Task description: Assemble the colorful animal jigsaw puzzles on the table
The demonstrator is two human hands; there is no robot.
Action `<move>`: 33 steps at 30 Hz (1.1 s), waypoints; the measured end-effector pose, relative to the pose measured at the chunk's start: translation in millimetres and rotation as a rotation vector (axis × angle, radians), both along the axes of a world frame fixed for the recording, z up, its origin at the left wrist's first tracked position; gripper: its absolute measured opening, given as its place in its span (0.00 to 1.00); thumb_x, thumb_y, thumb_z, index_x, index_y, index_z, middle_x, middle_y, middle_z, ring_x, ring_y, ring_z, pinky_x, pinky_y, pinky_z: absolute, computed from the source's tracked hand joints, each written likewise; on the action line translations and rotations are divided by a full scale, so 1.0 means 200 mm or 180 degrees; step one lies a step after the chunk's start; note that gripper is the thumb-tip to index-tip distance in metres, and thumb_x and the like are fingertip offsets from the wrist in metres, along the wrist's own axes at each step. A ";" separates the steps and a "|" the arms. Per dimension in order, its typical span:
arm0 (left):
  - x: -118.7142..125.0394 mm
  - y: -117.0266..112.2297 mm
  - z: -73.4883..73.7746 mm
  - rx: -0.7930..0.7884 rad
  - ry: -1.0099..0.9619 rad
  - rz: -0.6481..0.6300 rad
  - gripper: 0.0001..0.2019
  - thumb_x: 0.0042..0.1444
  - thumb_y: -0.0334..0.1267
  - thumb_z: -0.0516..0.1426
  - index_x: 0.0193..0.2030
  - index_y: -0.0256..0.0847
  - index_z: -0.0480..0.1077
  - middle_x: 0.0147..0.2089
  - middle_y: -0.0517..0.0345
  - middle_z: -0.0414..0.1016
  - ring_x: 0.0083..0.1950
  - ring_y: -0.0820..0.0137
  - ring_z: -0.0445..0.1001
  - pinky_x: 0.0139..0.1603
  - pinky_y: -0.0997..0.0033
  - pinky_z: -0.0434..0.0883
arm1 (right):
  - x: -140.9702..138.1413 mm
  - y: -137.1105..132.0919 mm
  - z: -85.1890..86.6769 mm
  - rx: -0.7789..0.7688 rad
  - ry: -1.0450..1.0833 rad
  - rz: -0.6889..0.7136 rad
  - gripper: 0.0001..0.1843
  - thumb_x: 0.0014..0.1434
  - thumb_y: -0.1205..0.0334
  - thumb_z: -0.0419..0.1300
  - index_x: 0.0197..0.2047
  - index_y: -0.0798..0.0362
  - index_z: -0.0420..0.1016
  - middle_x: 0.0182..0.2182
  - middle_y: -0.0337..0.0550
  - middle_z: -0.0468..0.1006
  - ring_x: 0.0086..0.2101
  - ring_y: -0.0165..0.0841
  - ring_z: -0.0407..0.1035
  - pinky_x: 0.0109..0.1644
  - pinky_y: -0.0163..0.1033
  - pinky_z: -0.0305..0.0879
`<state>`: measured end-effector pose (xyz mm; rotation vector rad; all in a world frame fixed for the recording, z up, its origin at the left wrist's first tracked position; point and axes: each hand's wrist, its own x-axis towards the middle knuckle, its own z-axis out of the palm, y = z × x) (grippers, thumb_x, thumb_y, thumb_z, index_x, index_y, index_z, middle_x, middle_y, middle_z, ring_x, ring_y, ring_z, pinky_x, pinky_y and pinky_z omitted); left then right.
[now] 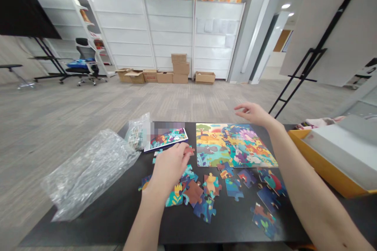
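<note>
My left hand is closed on a reddish puzzle piece, pinched at the fingertips above the black table. My right hand hangs in the air past the far edge of the table, fingers stretched out and holding nothing. Between the two hands lies a colourful animal puzzle picture, partly framed by my right forearm. Loose puzzle pieces, among them an orange one, a brown one and a dark blue one, lie scattered nearer me. Behind my left hand rests a picture card or box, its top blurred.
Clear plastic wrap droops over the table's left edge, beside a small plastic bag. A yellow and white box stands at the right. Cardboard boxes line the far shelving, and a whiteboard stand rises at the right.
</note>
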<state>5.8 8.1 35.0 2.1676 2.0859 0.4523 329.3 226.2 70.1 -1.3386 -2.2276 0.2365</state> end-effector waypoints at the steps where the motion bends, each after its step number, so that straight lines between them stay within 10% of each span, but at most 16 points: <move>1: -0.01 0.00 0.01 -0.0047 -0.0012 0.0002 0.10 0.67 0.40 0.54 0.51 0.47 0.72 0.51 0.58 0.81 0.50 0.63 0.80 0.40 0.69 0.68 | -0.03 -0.04 0.04 0.0091 0.0095 0.0116 0.23 0.58 0.45 0.62 0.47 0.55 0.83 0.31 0.46 0.80 0.29 0.35 0.71 0.35 0.39 0.67; 7: -0.03 -0.02 0.02 -0.0143 -0.0119 -0.0066 0.10 0.68 0.38 0.52 0.48 0.47 0.74 0.47 0.59 0.82 0.50 0.62 0.80 0.41 0.68 0.68 | -0.15 -0.34 0.17 0.0267 0.0156 0.0611 0.18 0.61 0.47 0.61 0.41 0.53 0.83 0.34 0.47 0.80 0.29 0.32 0.69 0.33 0.38 0.64; 12: 0.02 -0.02 -0.01 -0.0172 -0.0243 -0.0561 0.09 0.65 0.38 0.55 0.48 0.46 0.75 0.47 0.58 0.82 0.48 0.63 0.80 0.44 0.68 0.69 | -0.14 -0.50 0.05 -0.0027 0.0263 0.0537 0.18 0.62 0.48 0.60 0.40 0.52 0.84 0.29 0.44 0.79 0.26 0.31 0.65 0.31 0.38 0.62; 18: 0.10 -0.03 -0.05 -0.0390 -0.0176 -0.0976 0.08 0.62 0.40 0.58 0.45 0.45 0.75 0.45 0.56 0.82 0.45 0.61 0.80 0.43 0.67 0.71 | -0.09 -0.51 -0.14 -0.0577 0.0616 0.0370 0.20 0.60 0.46 0.60 0.39 0.54 0.83 0.24 0.41 0.77 0.23 0.30 0.62 0.27 0.36 0.58; 33: 0.43 -0.12 -0.05 -0.0182 -0.0107 -0.1976 0.06 0.65 0.38 0.56 0.45 0.44 0.73 0.45 0.55 0.79 0.49 0.62 0.78 0.46 0.66 0.73 | 0.01 -0.45 -0.25 -0.0627 0.1096 0.0261 0.20 0.60 0.45 0.60 0.37 0.54 0.81 0.28 0.44 0.79 0.27 0.33 0.69 0.31 0.38 0.64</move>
